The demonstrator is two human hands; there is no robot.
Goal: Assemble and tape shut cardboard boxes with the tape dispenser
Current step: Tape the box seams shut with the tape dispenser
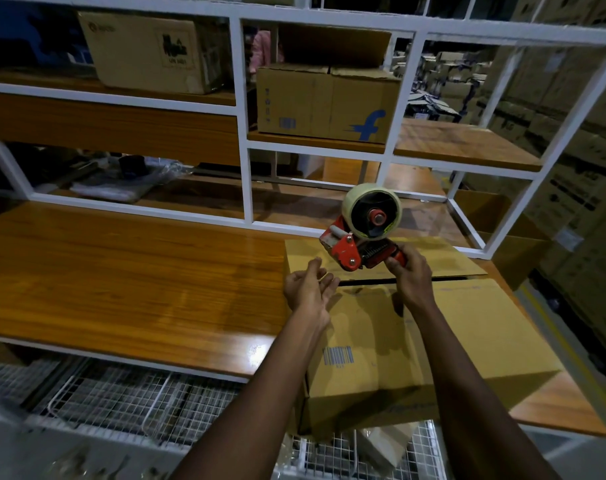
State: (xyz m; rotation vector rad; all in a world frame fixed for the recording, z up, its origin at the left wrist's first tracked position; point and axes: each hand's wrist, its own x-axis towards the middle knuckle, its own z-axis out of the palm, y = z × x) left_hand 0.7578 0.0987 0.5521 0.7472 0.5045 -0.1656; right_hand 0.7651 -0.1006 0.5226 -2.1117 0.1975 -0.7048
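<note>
Gripping the red tape dispenser [360, 237] by its handle, right hand [409, 271] holds it above the cardboard box [467, 327] on the table [121, 271]. Left hand [306, 285] hovers beside it, fingers loose, holding nothing. Box's far flap lies open.

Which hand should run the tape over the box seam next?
Right. The right hand grips the tape dispenser by its handle, just above the gap between the box flaps. The left hand is open and empty beside that gap, likely better used steadying the flaps.
</note>
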